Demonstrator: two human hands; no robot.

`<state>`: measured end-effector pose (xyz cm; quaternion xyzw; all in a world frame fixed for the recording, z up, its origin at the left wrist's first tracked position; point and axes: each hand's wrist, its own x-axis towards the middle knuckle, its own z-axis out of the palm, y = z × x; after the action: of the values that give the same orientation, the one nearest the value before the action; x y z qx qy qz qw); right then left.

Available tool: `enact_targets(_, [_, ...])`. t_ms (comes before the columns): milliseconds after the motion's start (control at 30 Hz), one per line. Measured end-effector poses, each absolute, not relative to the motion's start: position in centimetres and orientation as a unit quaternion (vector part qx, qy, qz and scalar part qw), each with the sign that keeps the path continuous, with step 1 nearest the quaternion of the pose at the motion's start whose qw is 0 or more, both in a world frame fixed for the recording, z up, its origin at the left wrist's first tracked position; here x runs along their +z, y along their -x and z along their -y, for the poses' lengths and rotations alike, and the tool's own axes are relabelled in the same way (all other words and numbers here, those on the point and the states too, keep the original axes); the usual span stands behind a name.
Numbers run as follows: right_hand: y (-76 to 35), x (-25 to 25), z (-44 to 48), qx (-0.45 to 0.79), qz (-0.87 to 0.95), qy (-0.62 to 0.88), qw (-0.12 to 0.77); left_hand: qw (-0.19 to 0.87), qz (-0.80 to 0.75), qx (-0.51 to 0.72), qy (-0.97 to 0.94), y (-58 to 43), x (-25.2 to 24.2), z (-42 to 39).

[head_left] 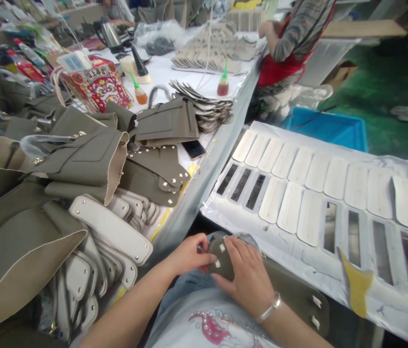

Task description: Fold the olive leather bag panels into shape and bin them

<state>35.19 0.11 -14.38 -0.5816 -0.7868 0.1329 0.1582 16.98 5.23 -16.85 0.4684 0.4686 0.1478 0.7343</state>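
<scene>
Across my lap lies a long olive-green leather panel (pixel 294 280) with rounded corners and small white tabs at its ends. My left hand (pixel 192 253) is closed at the panel's left end, thumb and fingertips at its edge beside a white tab (pixel 217 264). My right hand (pixel 245 270) grips the same end, fingers bent over the far edge and thumb on the near side. Another white tab (pixel 221 248) shows between the hands. Whatever the left fingertips pinch besides the edge is too small to make out.
Left, the table holds olive bags (pixel 80 154), stacked pale riveted strips (pixel 113 227), a phone (pixel 194 149) and glue bottles (pixel 222 84). To the right stands a white slotted rack (pixel 232 212) with pale panels; a blue bin (pixel 327 128) sits behind. A co-worker's sleeve (pixel 298 36) shows beyond.
</scene>
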Motion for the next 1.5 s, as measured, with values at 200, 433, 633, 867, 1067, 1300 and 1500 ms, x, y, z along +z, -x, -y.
enact_targets(200, [-35.3,-14.4,-0.3,0.150,0.788,0.584,0.124,0.729,-0.454,0.161,-0.486,-17.1,-16.9,-5.3])
enact_targets(433, [-35.7,-14.6,-0.3,0.144,0.797,0.574,0.118,0.750,-0.425,0.182,-0.473,-17.2,-17.3,-5.2])
enact_targets(633, [-35.0,-14.6,-0.5,0.154,0.782,0.590,0.129,0.763,-0.413,0.161,-0.470,-17.0,-17.7,-5.7])
enact_targets(867, [-34.3,-14.7,-0.8,0.142,0.782,0.588,0.151,0.767,-0.403,0.150,-0.477,-16.5,-18.3,-5.9])
enact_targets(1067, [-33.8,-14.4,-0.9,0.143,0.777,0.598,0.132,0.772,-0.386,0.167,-0.477,-16.4,-18.7,-5.8])
enact_targets(1300, [-33.7,-14.1,-0.8,0.140,0.768,0.608,0.142,0.753,-0.392,0.204,-0.487,-16.5,-18.6,-5.1])
enact_targets(1500, [-36.3,-14.4,0.1,0.155,0.803,0.559,0.139,0.768,-0.382,0.207,-0.471,-16.9,-18.4,-5.0])
